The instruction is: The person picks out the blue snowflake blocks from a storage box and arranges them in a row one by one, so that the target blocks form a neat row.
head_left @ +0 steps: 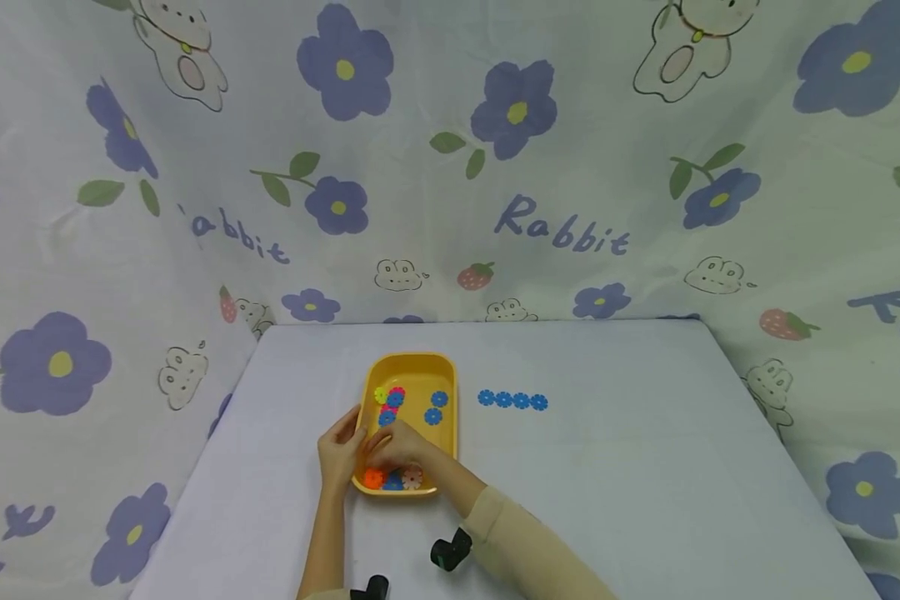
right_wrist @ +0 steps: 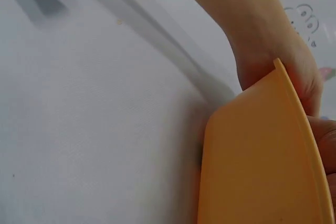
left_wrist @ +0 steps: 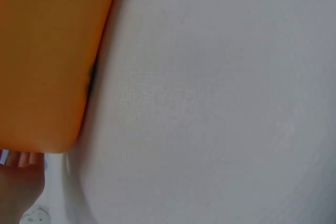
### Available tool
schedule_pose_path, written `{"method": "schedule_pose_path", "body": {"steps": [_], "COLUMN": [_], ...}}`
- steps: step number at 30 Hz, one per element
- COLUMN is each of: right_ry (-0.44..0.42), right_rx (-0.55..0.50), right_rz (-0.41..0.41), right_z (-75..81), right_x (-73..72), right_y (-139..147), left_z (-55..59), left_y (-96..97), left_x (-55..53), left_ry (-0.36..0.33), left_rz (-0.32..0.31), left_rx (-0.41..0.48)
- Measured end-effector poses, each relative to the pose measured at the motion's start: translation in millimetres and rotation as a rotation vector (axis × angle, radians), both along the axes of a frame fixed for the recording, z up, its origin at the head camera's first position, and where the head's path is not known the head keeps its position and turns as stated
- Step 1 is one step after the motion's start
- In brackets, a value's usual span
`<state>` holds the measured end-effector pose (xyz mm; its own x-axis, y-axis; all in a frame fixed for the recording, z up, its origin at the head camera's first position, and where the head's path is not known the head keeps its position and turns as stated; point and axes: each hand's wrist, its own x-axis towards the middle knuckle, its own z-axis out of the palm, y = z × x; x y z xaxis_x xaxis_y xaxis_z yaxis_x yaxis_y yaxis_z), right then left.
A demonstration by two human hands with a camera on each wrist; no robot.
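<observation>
A yellow tray [head_left: 412, 363] holds several small flower-shaped plastic discs: blue discs [head_left: 433, 416], an orange disc [head_left: 374, 478], a pale pink disc [head_left: 412, 477], and pink and yellow-green ones. My left hand [head_left: 340, 447] grips the tray's left rim, with the thumb near the edge. My right hand [head_left: 399, 444] reaches down inside the tray with bent fingers, close to the left wall. Whatever lies between those fingertips is hidden. In the right wrist view, fingers [right_wrist: 324, 142] show behind the tray's wall. The left wrist view mostly shows the tray's outer side [left_wrist: 50, 61] and tabletop.
Several blue discs [head_left: 512, 400] lie in a row on the white table [head_left: 607, 483], right of the tray. Black wrist-camera mounts [head_left: 450, 550] sit by both forearms. A cloth [head_left: 435, 192] printed with flowers and rabbits surrounds the table at the back and sides.
</observation>
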<state>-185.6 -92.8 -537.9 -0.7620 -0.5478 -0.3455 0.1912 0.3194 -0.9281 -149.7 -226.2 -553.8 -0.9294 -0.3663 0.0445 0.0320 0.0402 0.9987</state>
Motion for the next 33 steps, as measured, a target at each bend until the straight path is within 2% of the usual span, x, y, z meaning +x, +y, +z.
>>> {"method": "schedule_pose_path", "body": {"steps": [4, 8, 10, 13, 16, 22, 25, 29, 33], "right_ry": [-0.064, -0.051, -0.020, 0.023, 0.022, -0.076, -0.093, -0.058, 0.018], "right_rx": [-0.124, -0.210, -0.192, -0.097, -0.040, -0.138, -0.164, -0.147, -0.107], "right_rz": [-0.127, -0.197, -0.215, -0.239, -0.267, -0.331, -0.361, -0.391, -0.483], "right_z": [7.0, 17.0, 22.3, 27.1, 31.7, 35.0, 32.7, 23.4, 15.2], "right_x": [-2.4, -10.8, -15.5, -20.7, -24.5, -30.1, -32.1, -34.2, -35.8], "right_y": [8.9, 20.5, 27.0, 36.3, 44.1, 51.9, 51.4, 46.5, 39.0], "left_z": [0.0, 0.8, 0.7, 0.5, 0.9, 0.4, 0.1, -0.6, -1.3], "left_y": [1.7, 2.2, 2.2, 2.2, 2.5, 0.9, 0.2, -0.4, 0.3], "left_x": [-0.1, -0.8, -1.2, -1.5, -1.4, -1.3, -1.2, -1.1, -0.7], "left_ry": [-0.009, -0.003, -0.002, -0.013, -0.019, -0.029, -0.037, -0.044, -0.044], "left_rz": [-0.002, 0.010, 0.012, 0.019, 0.028, 0.031, 0.026, 0.026, 0.021], "left_rx": [0.010, 0.015, 0.000, -0.020, -0.031, -0.046, -0.055, -0.053, -0.035]}}
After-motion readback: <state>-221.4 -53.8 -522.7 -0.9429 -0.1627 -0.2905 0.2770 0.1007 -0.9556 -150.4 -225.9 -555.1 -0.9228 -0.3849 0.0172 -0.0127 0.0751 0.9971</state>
